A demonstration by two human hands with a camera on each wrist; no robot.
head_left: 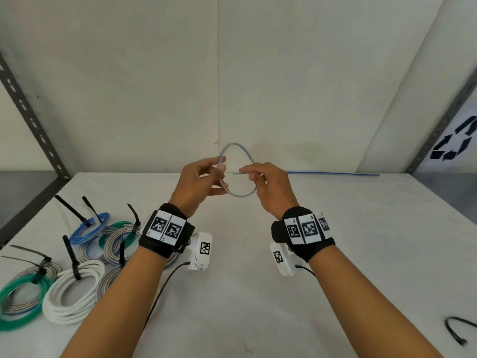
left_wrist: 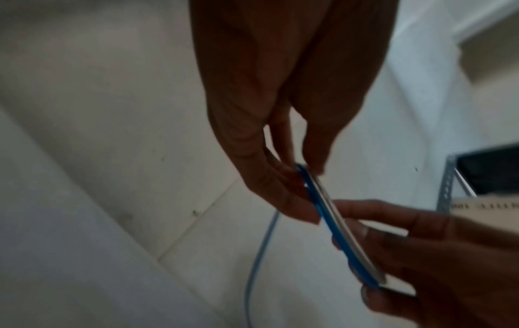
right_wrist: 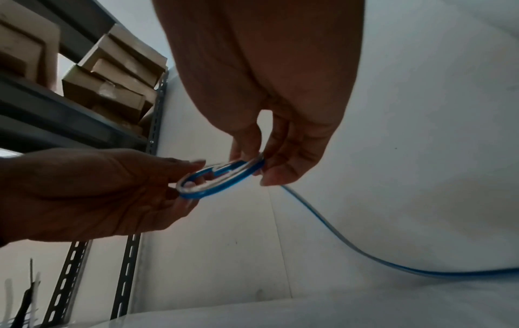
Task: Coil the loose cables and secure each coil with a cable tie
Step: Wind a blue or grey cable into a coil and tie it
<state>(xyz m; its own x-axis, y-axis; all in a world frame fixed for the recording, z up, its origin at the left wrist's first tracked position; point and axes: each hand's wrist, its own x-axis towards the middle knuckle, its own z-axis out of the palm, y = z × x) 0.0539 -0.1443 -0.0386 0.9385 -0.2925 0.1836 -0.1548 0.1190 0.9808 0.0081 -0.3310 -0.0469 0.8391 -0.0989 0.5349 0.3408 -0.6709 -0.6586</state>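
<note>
White matte tabletop [head_left: 335, 241] under my hands. Left hand [head_left: 200, 180] and right hand [head_left: 271, 187] both pinch one small round loop of flat blue-and-white cable [head_left: 238, 151]. Tied coils [head_left: 74, 288] beside my left wrist.

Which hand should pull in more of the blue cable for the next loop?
Probably the right hand: the loose thin blue-and-white cable trails off on its side, while the left hand pinches the small first loop.

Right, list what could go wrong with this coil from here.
1. The blue cable has only its first loop, pinched between the left hand and right hand; it may spring open if either lets go.
2. Its long tail trails along the table's far edge and could twist or snag.
3. The loose cable tie lies far right, so reaching it frees one hand.
</note>
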